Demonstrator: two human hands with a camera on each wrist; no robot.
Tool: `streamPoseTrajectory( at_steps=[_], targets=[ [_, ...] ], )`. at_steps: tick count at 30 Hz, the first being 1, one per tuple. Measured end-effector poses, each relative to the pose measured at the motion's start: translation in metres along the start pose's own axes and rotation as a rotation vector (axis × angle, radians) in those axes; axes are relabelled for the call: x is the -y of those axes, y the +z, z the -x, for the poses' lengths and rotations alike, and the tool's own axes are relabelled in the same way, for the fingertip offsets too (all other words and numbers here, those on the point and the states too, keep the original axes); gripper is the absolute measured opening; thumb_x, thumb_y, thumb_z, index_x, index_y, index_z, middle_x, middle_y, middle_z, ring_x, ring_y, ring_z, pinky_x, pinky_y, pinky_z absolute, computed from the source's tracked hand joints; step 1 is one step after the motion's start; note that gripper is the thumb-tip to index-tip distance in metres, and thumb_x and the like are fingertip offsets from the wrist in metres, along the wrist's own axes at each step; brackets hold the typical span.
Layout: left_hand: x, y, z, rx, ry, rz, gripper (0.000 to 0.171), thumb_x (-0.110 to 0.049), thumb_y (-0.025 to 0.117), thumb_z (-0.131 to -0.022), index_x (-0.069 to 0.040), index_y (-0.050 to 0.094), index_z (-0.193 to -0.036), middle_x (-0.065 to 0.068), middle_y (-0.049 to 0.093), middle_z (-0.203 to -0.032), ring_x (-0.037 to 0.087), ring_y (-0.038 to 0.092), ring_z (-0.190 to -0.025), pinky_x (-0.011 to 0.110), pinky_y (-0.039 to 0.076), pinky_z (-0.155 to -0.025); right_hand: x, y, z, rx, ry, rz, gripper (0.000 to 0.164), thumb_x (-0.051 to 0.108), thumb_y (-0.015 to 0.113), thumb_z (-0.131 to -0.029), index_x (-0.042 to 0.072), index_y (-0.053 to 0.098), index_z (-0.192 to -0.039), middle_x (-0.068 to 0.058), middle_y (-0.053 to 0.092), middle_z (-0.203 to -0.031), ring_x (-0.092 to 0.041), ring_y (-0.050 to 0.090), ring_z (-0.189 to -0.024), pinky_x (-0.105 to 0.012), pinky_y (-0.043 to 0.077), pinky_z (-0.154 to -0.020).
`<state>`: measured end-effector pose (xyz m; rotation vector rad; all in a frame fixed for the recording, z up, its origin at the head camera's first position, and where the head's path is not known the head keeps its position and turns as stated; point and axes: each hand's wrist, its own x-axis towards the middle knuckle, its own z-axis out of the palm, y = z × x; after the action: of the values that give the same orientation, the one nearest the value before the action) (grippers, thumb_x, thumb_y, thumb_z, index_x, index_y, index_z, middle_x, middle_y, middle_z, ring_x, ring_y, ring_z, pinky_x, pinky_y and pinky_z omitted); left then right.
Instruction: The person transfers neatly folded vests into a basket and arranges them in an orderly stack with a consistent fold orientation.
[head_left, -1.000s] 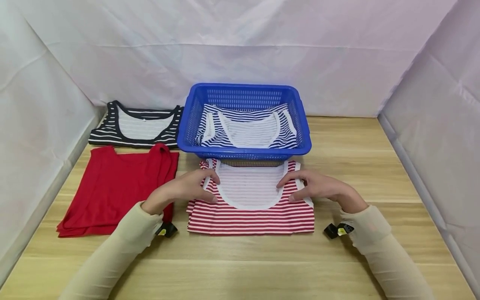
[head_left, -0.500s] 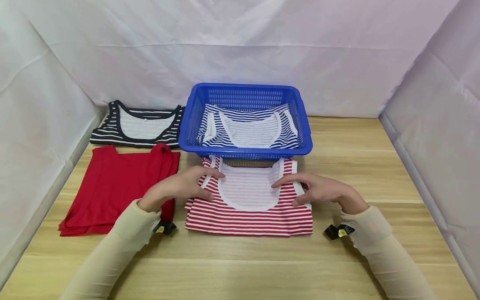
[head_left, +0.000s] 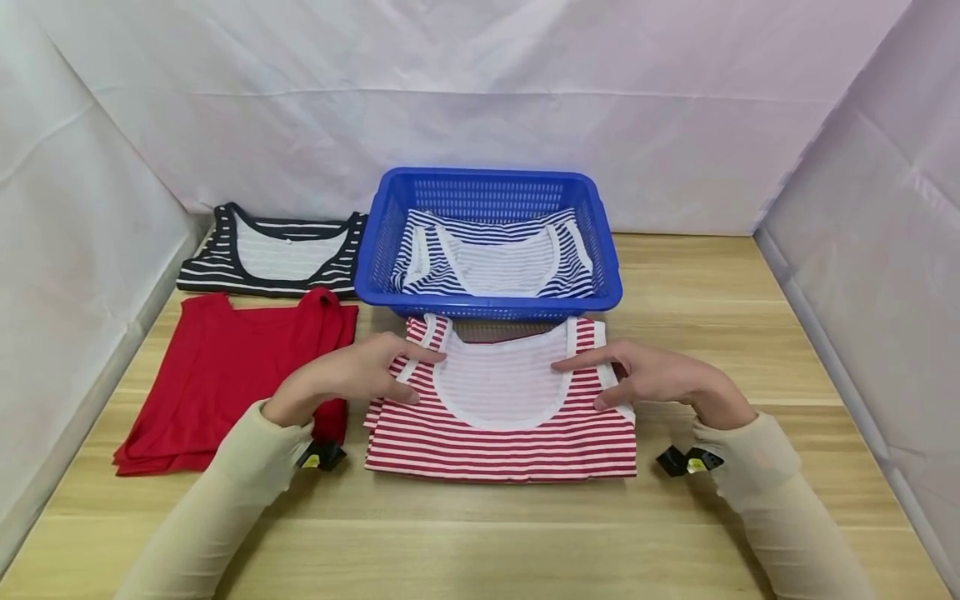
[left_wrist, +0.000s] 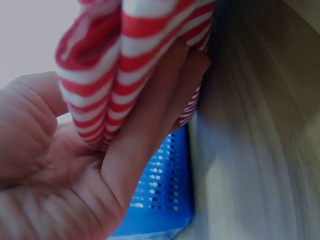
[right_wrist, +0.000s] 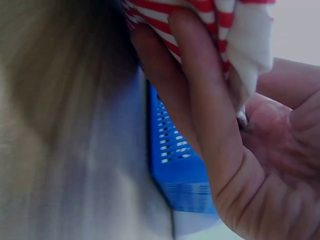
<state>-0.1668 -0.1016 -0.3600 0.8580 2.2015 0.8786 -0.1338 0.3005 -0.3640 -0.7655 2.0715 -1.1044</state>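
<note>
A folded red-and-white striped tank top (head_left: 498,450) lies between both hands in the head view, its white-trimmed neckline facing up. My left hand (head_left: 352,375) grips its left side, thumb and a finger showing on top. Its right side is held by my right hand (head_left: 663,379) in the same way. From the left wrist view, the folded edge of the tank top (left_wrist: 112,85) sits between thumb and fingers, with fingers beneath it. Fingers (right_wrist: 205,95) also run under the cloth in the right wrist view. The garment appears raised off the table.
Just beyond the tank top stands a blue plastic basket (head_left: 487,304) holding a folded navy-and-white striped top (head_left: 510,258). To its left lie a folded black-and-white striped top (head_left: 288,258) and a folded red top (head_left: 240,367). White cloth walls (head_left: 480,117) enclose the wooden table (head_left: 480,542).
The striped tank top looks slightly larger and its front edge has come lower in the head view, as if lifted. Both hands have spread slightly apart with it. Basket and other tops stay put.
</note>
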Motion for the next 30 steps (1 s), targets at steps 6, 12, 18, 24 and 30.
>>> streamPoseTrajectory(
  at_steps=[6,12,18,24,30],
  targets=[
    [-0.014,0.0,0.008,0.013,0.008,-0.027,0.058,-0.014,0.071,-0.083,-0.014,0.054,-0.138,-0.003,0.059,-0.11,0.016,0.051,-0.1,0.03,0.047,-0.08,0.016,-0.003,0.008,0.008,-0.002,0.02,0.055,0.003,0.063,-0.089,0.018,0.051,-0.141,0.001,0.053,-0.126,-0.013,0.052,-0.094,-0.027,0.047,-0.07],
    [-0.032,-0.005,0.022,-0.012,0.017,-0.016,0.061,-0.015,0.071,-0.084,-0.018,0.05,-0.142,-0.003,0.058,-0.112,0.016,0.051,-0.1,0.03,0.048,-0.078,0.03,-0.008,0.019,-0.028,-0.032,0.107,0.051,0.012,0.064,-0.091,0.015,0.051,-0.14,0.0,0.057,-0.112,-0.004,0.034,-0.051,-0.023,0.04,-0.049],
    [-0.041,-0.011,0.032,-0.057,0.075,-0.011,0.065,-0.014,0.072,-0.083,-0.022,0.048,-0.143,-0.003,0.051,-0.13,0.015,0.044,-0.112,0.029,0.049,-0.078,0.042,-0.011,0.029,-0.099,-0.007,0.169,0.05,0.028,0.068,-0.088,0.019,0.056,-0.136,0.004,0.057,-0.097,-0.002,0.034,-0.053,-0.025,0.038,-0.049],
    [-0.045,-0.015,0.039,-0.092,0.121,-0.011,0.063,-0.014,0.07,-0.085,-0.024,0.048,-0.143,-0.003,0.052,-0.13,0.016,0.046,-0.102,0.027,0.048,-0.067,0.05,-0.014,0.038,-0.129,-0.053,0.178,0.049,0.024,0.068,-0.088,0.017,0.057,-0.135,0.007,0.042,-0.075,-0.002,0.024,-0.045,-0.023,0.035,-0.042],
    [-0.04,-0.024,0.044,-0.164,0.163,0.058,0.062,-0.011,0.069,-0.086,-0.024,0.048,-0.143,0.0,0.043,-0.139,0.016,0.039,-0.12,0.031,0.05,-0.08,0.053,-0.017,0.044,-0.203,-0.11,0.144,0.047,0.009,0.067,-0.088,0.012,0.058,-0.134,0.005,0.059,-0.094,-0.004,0.03,-0.047,-0.024,0.034,-0.042]
  ],
)
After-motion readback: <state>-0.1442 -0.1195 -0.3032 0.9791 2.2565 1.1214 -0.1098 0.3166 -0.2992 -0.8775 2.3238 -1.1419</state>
